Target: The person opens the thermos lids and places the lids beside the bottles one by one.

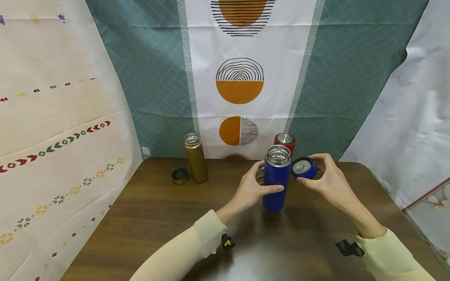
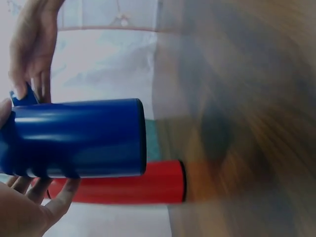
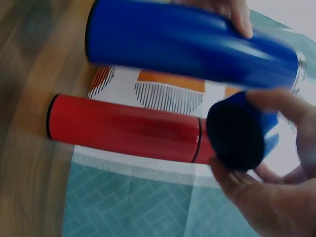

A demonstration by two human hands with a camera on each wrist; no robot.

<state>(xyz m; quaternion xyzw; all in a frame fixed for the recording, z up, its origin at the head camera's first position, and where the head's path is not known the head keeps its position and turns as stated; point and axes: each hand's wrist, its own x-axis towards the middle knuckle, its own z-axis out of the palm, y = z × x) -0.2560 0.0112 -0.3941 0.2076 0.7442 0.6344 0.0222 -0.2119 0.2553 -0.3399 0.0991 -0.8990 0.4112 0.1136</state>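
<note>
My left hand [image 1: 250, 188] grips the blue bottle [image 1: 275, 187] around its upper body; its steel mouth is uncovered. In the left wrist view the blue bottle [image 2: 79, 138] lies across the picture, its base off the table. Just right of the bottle, my right hand [image 1: 334, 185] pinches the blue lid [image 1: 304, 168] between thumb and fingers, its inner side turned toward the head camera. The right wrist view shows the lid [image 3: 237, 131] apart from the bottle. Behind them stands a red bottle [image 1: 285, 141] with its lid on, partly hidden in the head view.
A gold bottle [image 1: 197, 162] stands without its lid at the back left of the wooden table [image 1: 158, 226]. Its gold lid [image 1: 180, 176] lies on the table just left of it. Patterned cloths [image 1: 154, 78] hang behind and beside the table.
</note>
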